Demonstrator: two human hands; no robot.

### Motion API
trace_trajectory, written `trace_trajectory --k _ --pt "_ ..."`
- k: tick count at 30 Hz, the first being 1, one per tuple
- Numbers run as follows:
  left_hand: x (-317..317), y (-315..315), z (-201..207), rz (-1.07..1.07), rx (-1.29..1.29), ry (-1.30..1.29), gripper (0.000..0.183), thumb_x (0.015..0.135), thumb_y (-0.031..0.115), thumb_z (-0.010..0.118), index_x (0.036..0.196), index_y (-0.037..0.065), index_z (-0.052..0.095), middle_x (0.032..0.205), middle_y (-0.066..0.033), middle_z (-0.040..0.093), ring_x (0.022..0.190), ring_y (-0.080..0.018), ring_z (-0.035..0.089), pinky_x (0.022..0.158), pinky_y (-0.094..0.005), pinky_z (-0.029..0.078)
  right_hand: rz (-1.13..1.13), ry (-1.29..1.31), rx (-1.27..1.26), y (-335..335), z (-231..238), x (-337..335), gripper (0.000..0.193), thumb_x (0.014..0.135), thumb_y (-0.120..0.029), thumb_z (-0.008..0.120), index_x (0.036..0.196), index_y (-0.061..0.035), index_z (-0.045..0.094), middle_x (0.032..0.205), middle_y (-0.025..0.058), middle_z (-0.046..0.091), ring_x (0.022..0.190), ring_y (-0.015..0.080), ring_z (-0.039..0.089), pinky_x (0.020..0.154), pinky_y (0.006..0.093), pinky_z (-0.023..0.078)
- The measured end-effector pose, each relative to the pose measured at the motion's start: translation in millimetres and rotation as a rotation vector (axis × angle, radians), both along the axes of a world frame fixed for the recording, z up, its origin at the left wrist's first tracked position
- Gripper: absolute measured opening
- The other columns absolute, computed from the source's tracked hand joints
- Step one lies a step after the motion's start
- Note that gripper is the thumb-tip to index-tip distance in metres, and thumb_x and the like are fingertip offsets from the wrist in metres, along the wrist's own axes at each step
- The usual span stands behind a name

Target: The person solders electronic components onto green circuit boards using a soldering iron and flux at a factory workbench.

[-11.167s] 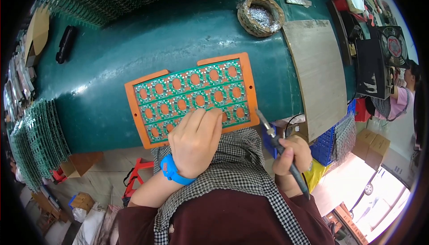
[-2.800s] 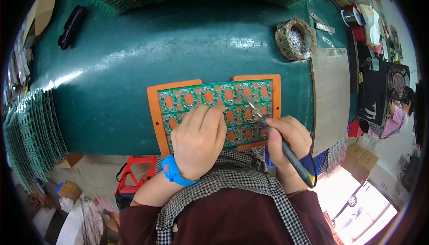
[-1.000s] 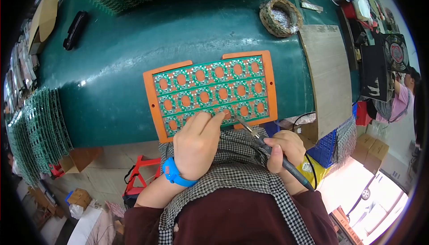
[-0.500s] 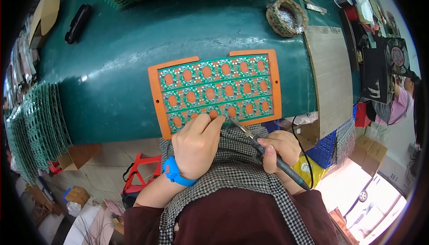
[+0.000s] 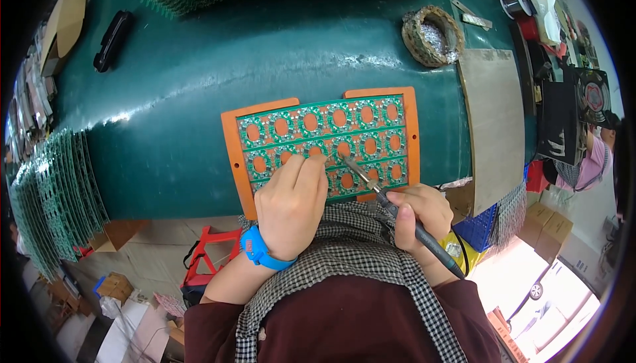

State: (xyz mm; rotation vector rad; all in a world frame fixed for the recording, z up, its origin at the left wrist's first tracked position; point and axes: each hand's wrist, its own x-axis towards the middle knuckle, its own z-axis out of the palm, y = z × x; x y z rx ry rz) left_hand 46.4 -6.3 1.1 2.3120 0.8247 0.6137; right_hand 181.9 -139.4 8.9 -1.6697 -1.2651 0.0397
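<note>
A panel of green circuit boards (image 5: 329,129), with rows of round openings, lies in an orange frame (image 5: 230,139) on the green table. My right hand (image 5: 423,214) is closed round the handle of a soldering iron (image 5: 387,204). The iron's tip rests at or just above the middle row, right of centre. Over the lower left of the panel, my left hand (image 5: 291,197) is closed in a pinch, hiding several boards. A thin strand, apparently solder wire (image 5: 330,156), shows faintly at its fingertips, close to the iron's tip.
A round, crusted bowl (image 5: 411,42) with silvery bits stands at the far right, near a grey board (image 5: 493,124). Stacked green panels (image 5: 56,191) stand at the left; more line the far edge. A black case (image 5: 112,42) lies far left. Another person sits at the right.
Both hands have moved away from me across the panel. The iron's tip has gone from the near row to the middle row. The whole scene sits slightly lower in view.
</note>
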Motion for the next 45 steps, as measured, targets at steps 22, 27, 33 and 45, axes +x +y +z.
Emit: trace_trajectory --k 22,27,33,45 --pt "23 25 4 0.019 0.028 0.057 0.012 0.078 0.003 0.066 0.088 0.005 0.060 0.075 -0.0070 0.059 0.065 -0.0242 0.058 0.055 -0.0345 0.046 -0.019 0.047 -0.050 27 3 15 0.006 0.074 -0.004 0.061 0.078 -0.0006 0.065 0.064 0.0089 0.064 0.050 0.0216 0.061 0.046 0.0295 0.047" --pt "26 27 2 0.040 0.004 0.077 0.011 0.078 0.002 0.066 0.088 0.005 0.061 0.082 -0.0085 0.064 0.067 -0.0268 0.059 0.060 -0.0370 0.047 0.001 0.045 -0.081 29 1 16 0.006 0.074 -0.004 0.062 0.079 -0.0016 0.066 0.066 0.0085 0.065 0.051 0.0206 0.061 0.046 0.0288 0.047" --pt "26 28 4 0.005 0.009 0.088 0.011 0.078 0.001 0.065 0.087 0.005 0.061 0.075 -0.0065 0.060 0.068 -0.0260 0.059 0.060 -0.0345 0.047 0.017 0.023 -0.076 30 2 16 0.007 0.074 -0.004 0.062 0.079 -0.0013 0.066 0.065 0.0084 0.065 0.050 0.0203 0.061 0.045 0.0281 0.047" --pt "24 37 5 0.088 -0.026 0.034 0.011 0.076 -0.002 0.062 0.086 0.002 0.059 0.085 -0.0089 0.051 0.062 -0.0247 0.058 0.051 -0.0351 0.048 0.066 -0.033 -0.054 46 7 14 0.009 0.074 -0.002 0.062 0.082 -0.0010 0.065 0.064 0.0084 0.063 0.048 0.0194 0.058 0.044 0.0279 0.045"
